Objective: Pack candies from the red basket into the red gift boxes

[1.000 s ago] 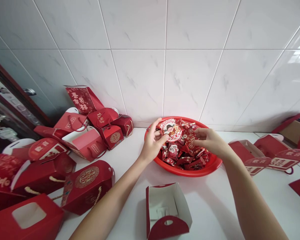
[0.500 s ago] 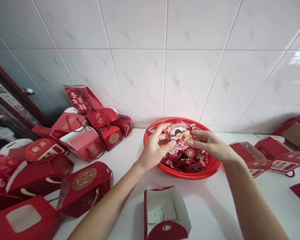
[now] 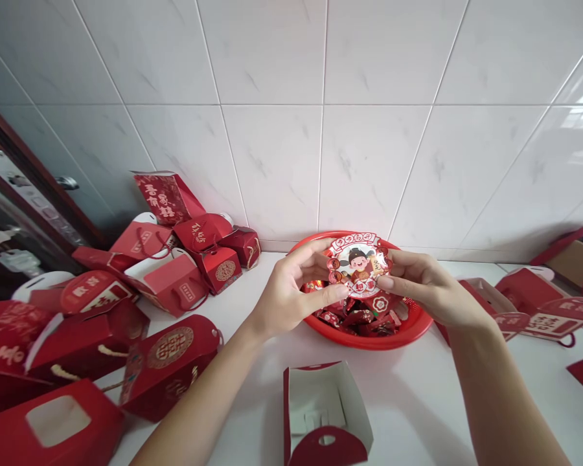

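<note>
Between my two hands is a round red and white printed card [image 3: 357, 264] with a cartoon figure on its face. My left hand [image 3: 296, 285] pinches its left edge, thumb in front and fingers behind. My right hand [image 3: 425, 285] grips the right edge the same way. The card is held above a red plastic basket [image 3: 369, 342] of red-wrapped candies [image 3: 357, 318], hiding part of them. Nearer to me, an open red gift box [image 3: 328, 414] with a pale inside stands on the white surface, its front flap folded outward.
Several red gift boxes [image 3: 170, 353] with cord handles crowd the left side. More open red boxes [image 3: 529, 298] stand at the right, beside a cardboard box [image 3: 571, 262]. A white tiled wall [image 3: 369, 162] rises behind. A dark-framed door [image 3: 34, 175] with keys is at the far left.
Both hands have raised the card slightly and drawn it closer, so its face shows larger and more fully. The view has shifted a little; the boxes stay in place.
</note>
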`<state>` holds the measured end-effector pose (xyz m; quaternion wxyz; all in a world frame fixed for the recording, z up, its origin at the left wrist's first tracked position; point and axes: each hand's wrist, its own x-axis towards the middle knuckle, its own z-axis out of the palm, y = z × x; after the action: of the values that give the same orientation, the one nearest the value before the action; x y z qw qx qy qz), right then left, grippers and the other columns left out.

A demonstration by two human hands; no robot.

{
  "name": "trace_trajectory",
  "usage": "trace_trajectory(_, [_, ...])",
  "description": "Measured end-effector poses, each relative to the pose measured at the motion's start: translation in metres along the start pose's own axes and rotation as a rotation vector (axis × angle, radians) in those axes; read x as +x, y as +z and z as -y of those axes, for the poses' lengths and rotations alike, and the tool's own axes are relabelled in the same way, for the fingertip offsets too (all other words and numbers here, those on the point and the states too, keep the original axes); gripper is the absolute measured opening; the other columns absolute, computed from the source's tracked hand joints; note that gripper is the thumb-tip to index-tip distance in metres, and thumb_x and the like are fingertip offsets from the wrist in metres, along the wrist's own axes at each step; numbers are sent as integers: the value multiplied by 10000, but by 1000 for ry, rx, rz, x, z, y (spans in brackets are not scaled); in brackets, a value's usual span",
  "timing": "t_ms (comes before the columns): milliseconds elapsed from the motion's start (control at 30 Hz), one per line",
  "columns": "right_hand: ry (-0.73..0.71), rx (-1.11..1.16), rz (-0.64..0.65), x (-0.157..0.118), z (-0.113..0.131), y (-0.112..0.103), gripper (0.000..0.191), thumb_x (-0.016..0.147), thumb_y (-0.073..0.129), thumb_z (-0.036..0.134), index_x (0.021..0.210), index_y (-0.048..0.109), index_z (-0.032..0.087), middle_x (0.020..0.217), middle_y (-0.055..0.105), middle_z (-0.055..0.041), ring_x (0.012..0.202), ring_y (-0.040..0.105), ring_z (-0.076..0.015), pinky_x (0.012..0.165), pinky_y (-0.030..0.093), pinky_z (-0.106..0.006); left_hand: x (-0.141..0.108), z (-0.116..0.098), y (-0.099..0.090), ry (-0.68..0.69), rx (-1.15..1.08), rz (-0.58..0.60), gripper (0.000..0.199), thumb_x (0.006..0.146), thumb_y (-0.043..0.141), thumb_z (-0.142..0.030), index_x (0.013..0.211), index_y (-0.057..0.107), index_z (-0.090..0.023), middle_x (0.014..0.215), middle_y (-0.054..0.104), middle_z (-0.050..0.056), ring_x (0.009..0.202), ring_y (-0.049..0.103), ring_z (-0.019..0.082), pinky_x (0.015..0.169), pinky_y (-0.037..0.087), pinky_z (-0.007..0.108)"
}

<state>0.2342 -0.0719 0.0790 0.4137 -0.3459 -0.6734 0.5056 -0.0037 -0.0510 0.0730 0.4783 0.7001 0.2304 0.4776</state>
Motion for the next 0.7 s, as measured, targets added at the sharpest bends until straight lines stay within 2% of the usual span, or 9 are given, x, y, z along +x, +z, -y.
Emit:
trace_trajectory(133, [14,6,-9,-1,1,0,218,884,744,392,938,694,187,641,622,12,436,539,-94,383,455,-216,-3,-1,-1,-42,-48,-22,635,749,855,-185,1330,602,-204,1042,766,51,911,731,188,831,608,293])
trace_trajectory(333, [47,72,11,1,-6,-2,235,872,751,391,831,665,177,588,647,4,404,558,-100,383,448,-212,-5,4,3,38,-144,-81,698,721,869,-125,1320,545,-279,857,736,-35,798,718,138,786,588,245])
trace_trajectory(467, [89,123,10,4,-10,-1,252,867,759,396,836,661,165,575,666,-6,397,570,-103,383,455,-203,-3,10,4,119,-91,-94,438,781,815,-125,1131,588,-260,880,734,-24,780,699,129,756,576,242])
trace_trajectory(600, [105,117,-23,7,-7,4,281,844,779,416,823,644,171,598,632,17,450,587,-101,408,493,-200,0,17,4,239,65,-126,149,826,755,-131,875,640,-213,870,694,-8,825,666,127,790,547,233])
trace_trajectory(667, [94,34,-59,8,-5,7,314,844,779,429,771,603,179,602,590,31,472,584,-97,418,496,-195,2,20,6,200,99,-138,107,847,731,-149,909,671,-212,909,701,8,865,671,142,805,542,241])
trace_trajectory(700, [85,-16,-73,8,-4,9,334,850,771,434,742,577,185,595,565,38,476,577,-94,416,490,-191,2,21,7,154,85,-151,147,853,729,-168,981,677,-219,937,710,15,886,677,153,808,544,250])
